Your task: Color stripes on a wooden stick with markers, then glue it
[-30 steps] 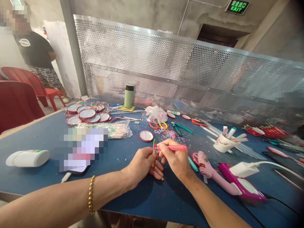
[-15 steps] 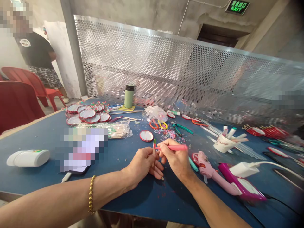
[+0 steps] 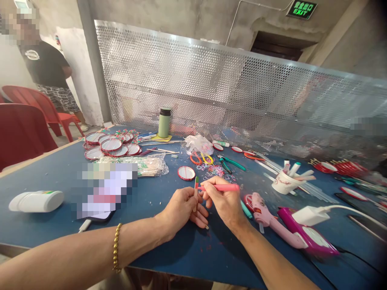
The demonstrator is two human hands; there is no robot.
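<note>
My left hand (image 3: 181,207) pinches a wooden craft stick (image 3: 196,193) upright between thumb and fingers. The stick's top end is coloured green, with red just below. In my right hand (image 3: 222,201) is a pink-red marker (image 3: 225,187), held like a pen, its tip against or very close to the red part of the stick. A round red-rimmed lid (image 3: 186,173) lies on the table just beyond my hands. To the right of my right hand a teal marker (image 3: 246,209) lies beside a pink glue gun (image 3: 278,225).
On the blue table (image 3: 145,249) are red-rimmed lids (image 3: 111,144), bagged sticks (image 3: 148,166), a phone (image 3: 105,197), a white bottle (image 3: 36,201), a green tumbler (image 3: 164,123), pliers (image 3: 231,163), a cup of markers (image 3: 284,182) and a purple power strip (image 3: 311,237). A perforated metal screen (image 3: 181,80) stands behind.
Almost nothing differs. Both hands keep their places, and the marker tip stays at the stick's red part.
</note>
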